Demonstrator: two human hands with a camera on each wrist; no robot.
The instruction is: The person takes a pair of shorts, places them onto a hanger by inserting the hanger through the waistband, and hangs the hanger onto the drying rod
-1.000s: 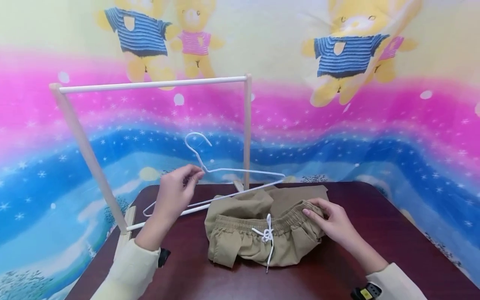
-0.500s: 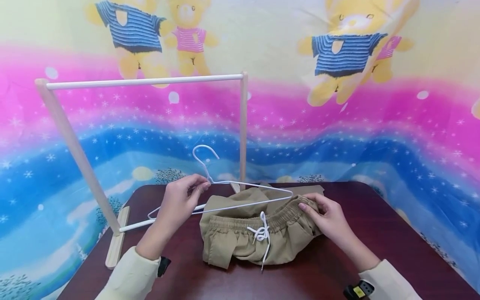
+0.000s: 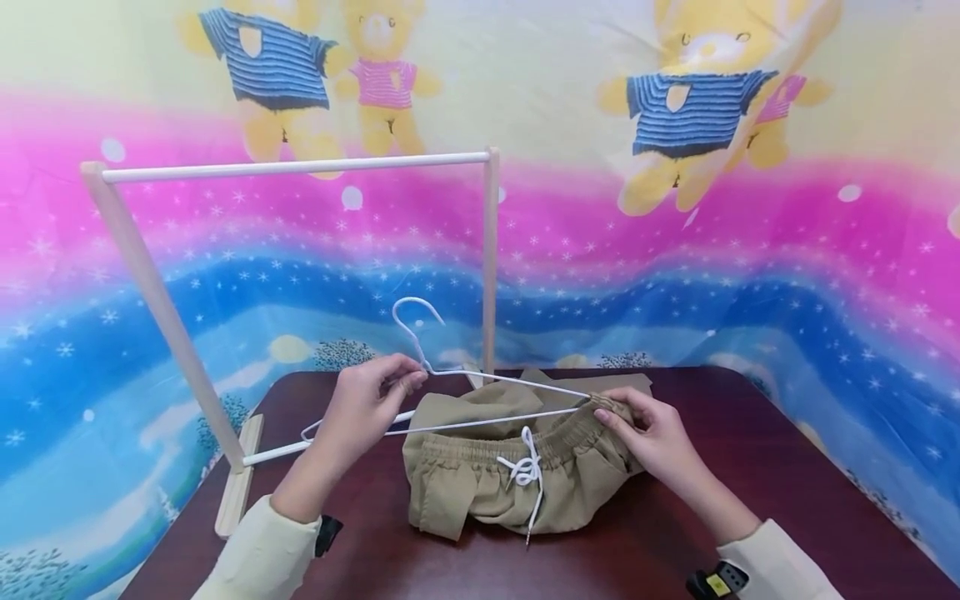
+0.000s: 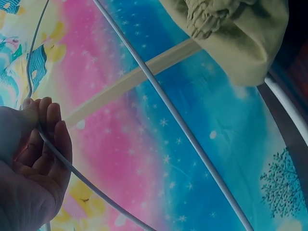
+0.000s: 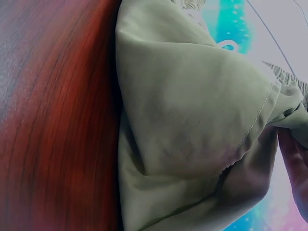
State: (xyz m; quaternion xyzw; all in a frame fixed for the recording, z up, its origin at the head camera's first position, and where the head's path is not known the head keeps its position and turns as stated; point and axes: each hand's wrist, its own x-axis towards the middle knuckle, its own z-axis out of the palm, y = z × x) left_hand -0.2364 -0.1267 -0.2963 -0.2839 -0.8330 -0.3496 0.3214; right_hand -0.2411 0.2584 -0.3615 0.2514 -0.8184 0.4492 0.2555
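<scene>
My left hand (image 3: 375, 396) pinches a white wire hanger (image 3: 487, 423) at the base of its hook. The hook points up, and the hanger's right end meets the waistband at the right side of a pair of khaki shorts (image 3: 450, 487). That waistband end is held between the thumb and fingers of my right hand (image 3: 652, 425). The shorts lie bunched on the table, with an elastic waistband and a white drawstring (image 3: 527, 468) tied in front. In the left wrist view, thumb and fingers close around the hanger wire (image 4: 178, 115). The right wrist view is mostly filled by the shorts' fabric (image 5: 192, 106).
A wooden rack with a white top bar (image 3: 300, 167) stands at the left back of the dark red table (image 3: 750, 483). Its lower white bar (image 3: 277, 452) runs behind my left forearm. A printed bear curtain (image 3: 750, 275) hangs behind the table.
My left hand has lowered the hanger and shifted it right. Its right end has gone from above the shorts to the waistband opening by my right hand, which keeps its grip.
</scene>
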